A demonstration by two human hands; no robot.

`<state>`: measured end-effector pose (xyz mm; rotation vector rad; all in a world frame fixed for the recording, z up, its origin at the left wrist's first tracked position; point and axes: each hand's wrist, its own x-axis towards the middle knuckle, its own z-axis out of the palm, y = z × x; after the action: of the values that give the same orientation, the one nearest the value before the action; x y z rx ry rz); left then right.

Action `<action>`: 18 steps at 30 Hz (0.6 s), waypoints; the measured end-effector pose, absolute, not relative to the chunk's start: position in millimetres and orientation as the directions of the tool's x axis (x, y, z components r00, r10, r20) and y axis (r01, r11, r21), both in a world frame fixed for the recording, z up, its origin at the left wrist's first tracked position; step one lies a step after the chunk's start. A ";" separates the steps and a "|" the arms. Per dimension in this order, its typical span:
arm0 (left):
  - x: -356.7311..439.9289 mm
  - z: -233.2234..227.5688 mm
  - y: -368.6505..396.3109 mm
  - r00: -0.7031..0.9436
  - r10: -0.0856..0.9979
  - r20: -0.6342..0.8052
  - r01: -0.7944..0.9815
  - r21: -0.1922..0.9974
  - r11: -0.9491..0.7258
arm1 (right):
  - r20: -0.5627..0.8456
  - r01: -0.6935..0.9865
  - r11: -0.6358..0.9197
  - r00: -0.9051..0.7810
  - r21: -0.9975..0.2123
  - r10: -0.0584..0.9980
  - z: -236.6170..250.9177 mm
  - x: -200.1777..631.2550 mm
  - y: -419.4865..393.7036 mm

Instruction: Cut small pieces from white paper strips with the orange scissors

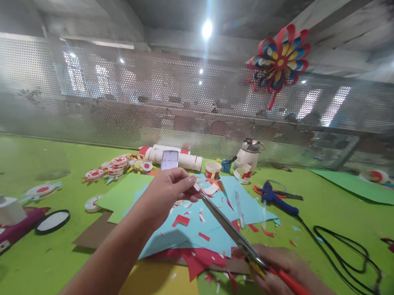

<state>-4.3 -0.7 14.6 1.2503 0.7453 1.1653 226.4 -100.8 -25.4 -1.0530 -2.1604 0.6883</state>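
Note:
Between the thumb and fingers of my left hand (pixel 177 185) is a small piece of white paper (pixel 197 187). My right hand (pixel 278 268) grips the red and yellow handles of a pair of scissors (pixel 228 220). The blades point up and left, their tips touching or very near the paper piece. Beneath both hands lie light blue paper sheets (pixel 163 241) strewn with red and white cuttings (pixel 181 220). Red paper (pixel 202 260) and a yellow sheet (pixel 160 282) stick out on the near side. Part of the right hand's fingers is hidden behind the handles.
A blue glue gun (pixel 278 198) with a black cord lies right, by orange-handled scissors (pixel 294 197). Behind the paper stand a phone (pixel 170 160), a paper cup (pixel 213 169) and a white jug (pixel 247 156). A purple power strip (pixel 16 232) is left; a perforated metal screen (pixel 180 108) rises behind.

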 end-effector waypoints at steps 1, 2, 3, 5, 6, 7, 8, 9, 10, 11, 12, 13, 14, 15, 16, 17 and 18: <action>-3.3 14.8 -1.4 0.284 0.946 0.154 -0.261 0.962 -0.079 | 0.325 0.487 0.556 -0.481 -0.673 0.814 -26.4 225.6 -100.7; -2.3 14.9 -2.2 0.279 0.948 0.151 -0.265 0.961 -0.075 | 0.344 0.478 0.569 -0.480 -0.669 0.807 -27.8 224.8 -100.4; -1.3 14.9 -3.0 0.273 0.950 0.148 -0.266 0.961 -0.073 | 0.356 0.472 0.578 -0.479 -0.666 0.802 -29.2 224.2 -100.0; 0.5 14.5 -4.3 0.261 0.954 0.147 -0.265 0.961 -0.075 | 0.366 0.474 0.581 -0.472 -0.662 0.802 -32.2 223.8 -99.0; 1.4 14.1 -4.7 0.255 0.955 0.151 -0.268 0.960 -0.080 | 0.369 0.483 0.581 -0.466 -0.655 0.804 -33.5 224.0 -98.5; 2.2 13.5 -5.0 0.246 0.956 0.157 -0.273 0.958 -0.087 | 0.369 0.494 0.579 -0.461 -0.649 0.807 -34.6 224.3 -97.8; 3.1 12.8 -5.2 0.238 0.957 0.164 -0.279 0.956 -0.095 | 0.368 0.502 0.577 -0.457 -0.644 0.810 -35.6 224.6 -97.2; 4.0 12.2 -5.4 0.231 0.958 0.170 -0.284 0.953 -0.101 | 0.366 0.506 0.574 -0.454 -0.644 0.812 -36.3 224.9 -96.7; 4.9 11.6 -5.6 0.226 0.958 0.176 -0.289 0.951 -0.107 | 0.366 0.508 0.571 -0.450 -0.645 0.814 -36.8 225.0 -96.2; 5.8 11.0 -5.8 0.222 0.958 0.180 -0.292 0.950 -0.111 | 0.367 0.510 0.569 -0.446 -0.645 0.816 -37.2 225.0 -95.8; 6.7 10.5 -6.0 0.219 0.958 0.184 -0.294 0.949 -0.115 | 0.369 0.512 0.568 -0.443 -0.645 0.817 -37.5 224.8 -95.5; 7.5 10.1 -6.2 0.216 0.959 0.186 -0.298 0.948 -0.117 | 0.373 0.515 0.568 -0.437 -0.642 0.818 -37.8 224.7 -95.3; 8.4 9.8 -6.5 0.214 0.958 0.188 -0.302 0.946 -0.118 | 0.379 0.520 0.569 -0.431 -0.638 0.819 -38.3 224.6 -95.2; 9.2 9.6 -6.8 0.211 0.959 0.190 -0.308 0.944 -0.119 | 0.386 0.524 0.570 -0.425 -0.633 0.819 -38.9 224.7 -95.1; 9.8 9.5 -7.2 0.207 0.960 0.190 -0.315 0.942 -0.119 | 0.393 0.526 0.571 -0.418 -0.630 0.819 -39.7 225.0 -94.9; 10.4 9.4 -7.5 0.203 0.961 0.190 -0.322 0.940 -0.118 | 0.400 0.525 0.573 -0.414 -0.629 0.818 -40.6 225.5 -94.7; 10.9 9.3 -7.9 0.201 0.961 0.189 -0.327 0.938 -0.116 | 0.407 0.521 0.577 -0.411 -0.629 0.815 -41.6 226.1 -94.5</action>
<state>10.9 -7.9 9.3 1.1807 0.7303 1.2802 226.1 -94.5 -41.6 -1.0607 -2.1038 0.5361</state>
